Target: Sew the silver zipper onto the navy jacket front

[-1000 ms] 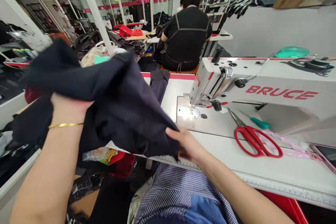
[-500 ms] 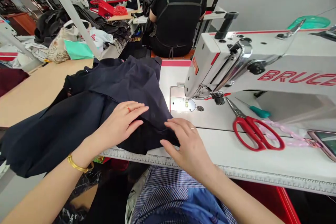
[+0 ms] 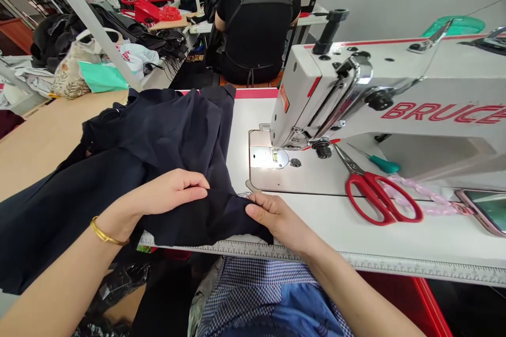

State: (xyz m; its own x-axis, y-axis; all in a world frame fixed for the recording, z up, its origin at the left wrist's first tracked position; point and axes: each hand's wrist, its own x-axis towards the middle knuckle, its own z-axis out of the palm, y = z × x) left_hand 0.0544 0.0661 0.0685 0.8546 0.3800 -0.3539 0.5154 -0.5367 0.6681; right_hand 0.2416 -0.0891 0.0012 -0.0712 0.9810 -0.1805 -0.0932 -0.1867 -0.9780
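Observation:
A dark navy garment [image 3: 174,131] lies bunched over the left part of the sewing table and hangs past its front edge. My left hand [image 3: 174,189] pinches a fold of it, thumb against fingers. To the right, my right hand [image 3: 276,216] grips the garment's near right edge between thumb and curled fingers. The cloth between both hands lies close to the table's front edge, left and in front of the needle plate [image 3: 264,157]. No cloth is under the needle of the white sewing machine [image 3: 336,95].
Red-handled scissors [image 3: 379,197], a teal-handled pointed tool [image 3: 383,163] and a phone [image 3: 484,208] on a pink strap lie right of the needle. A measuring tape strip [image 3: 395,263] runs along the front edge. Ahead, a person in black [image 3: 259,26] sits facing away.
Both hands have closed on the garment, having been spread over it before. Its near right edge is now drawn nearer the table's front edge. The camera view has shifted slightly.

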